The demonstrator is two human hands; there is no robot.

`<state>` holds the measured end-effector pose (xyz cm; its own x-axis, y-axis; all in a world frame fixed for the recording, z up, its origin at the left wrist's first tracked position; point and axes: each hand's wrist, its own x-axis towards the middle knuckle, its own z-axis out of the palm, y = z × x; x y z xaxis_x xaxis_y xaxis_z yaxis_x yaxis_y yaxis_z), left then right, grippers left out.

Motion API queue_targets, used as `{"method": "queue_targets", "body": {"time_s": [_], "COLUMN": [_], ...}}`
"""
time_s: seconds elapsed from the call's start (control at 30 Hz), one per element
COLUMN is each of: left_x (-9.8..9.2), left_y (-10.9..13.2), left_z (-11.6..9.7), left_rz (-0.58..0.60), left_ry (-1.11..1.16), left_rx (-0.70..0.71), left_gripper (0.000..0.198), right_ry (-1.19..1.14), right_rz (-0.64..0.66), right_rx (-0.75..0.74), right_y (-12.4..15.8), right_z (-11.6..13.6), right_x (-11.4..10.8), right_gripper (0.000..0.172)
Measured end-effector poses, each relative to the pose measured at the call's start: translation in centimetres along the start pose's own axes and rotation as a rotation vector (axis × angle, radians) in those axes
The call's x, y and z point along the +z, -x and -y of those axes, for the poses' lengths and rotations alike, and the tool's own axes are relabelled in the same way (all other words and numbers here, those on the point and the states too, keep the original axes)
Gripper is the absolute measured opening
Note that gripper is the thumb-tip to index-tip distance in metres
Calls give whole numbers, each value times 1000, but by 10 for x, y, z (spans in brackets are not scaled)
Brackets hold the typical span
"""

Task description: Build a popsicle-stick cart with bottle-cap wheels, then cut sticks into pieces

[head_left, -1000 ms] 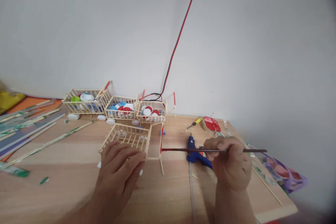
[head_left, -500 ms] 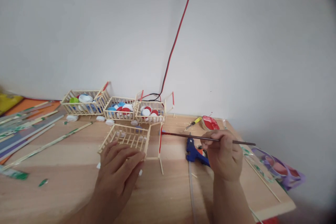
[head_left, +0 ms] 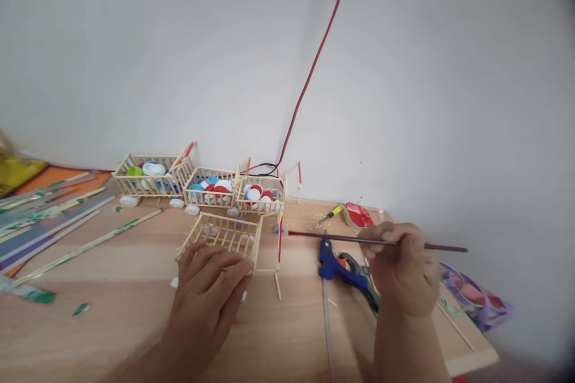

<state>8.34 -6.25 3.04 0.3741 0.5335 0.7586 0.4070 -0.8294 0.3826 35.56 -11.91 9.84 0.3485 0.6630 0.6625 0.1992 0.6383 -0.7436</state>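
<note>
My left hand lies flat with fingers stretched out on the near side of a small stick-built basket on the wooden table. A thin upright stick at the basket's right end is painted red. My right hand pinches a long thin paintbrush held level, its red tip pointing left and hanging just right of the red stick, apart from it.
Three stick baskets filled with coloured bottle caps stand along the wall. A blue glue gun, a red paint lid and a small screwdriver lie at right. Long strips lie at left. A red-black cable hangs down the wall.
The brush tip moved up along the red stick, then drew back a little to the right, off it. My left hand stayed on the basket.
</note>
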Motion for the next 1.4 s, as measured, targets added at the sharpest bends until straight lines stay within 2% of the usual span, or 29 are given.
{"method": "queue_targets", "body": {"time_s": [0.1,0.2,0.4,0.67,0.83,1.07,1.3,1.4], "left_x": [-1,-3,-4,-1,1,-2,-2,-2], "left_y": [-1,-3,-4,-2,0,-1,-2,-2], "left_z": [-2,-4,-6,-4,-4,-4,-5,-6], "left_rz": [-24,-39,-62,-58,-55,-47,-56,-60], "left_ry": [19,50,77,91,103,94,118,119], "left_rx": [0,-17,-38,-31,-50,-42,-33,-45], "left_gripper": [22,21,19,20,20,19,19,19], "right_ry": [160,329,633,699,612,693,749,752], "right_rz": [53,174,448,636,752,748,857,822], "right_rx": [-20,-48,-127,-128,-104,-185,-225,-240], "right_y": [-14,-29,-52,-64,-64,-77,-83,-85], "right_z": [15,30,52,64,72,75,82,82], "right_x": [-1,3,20,32,32,44,53,52], "right_gripper": [19,13,14,14,13,12,11,12]}}
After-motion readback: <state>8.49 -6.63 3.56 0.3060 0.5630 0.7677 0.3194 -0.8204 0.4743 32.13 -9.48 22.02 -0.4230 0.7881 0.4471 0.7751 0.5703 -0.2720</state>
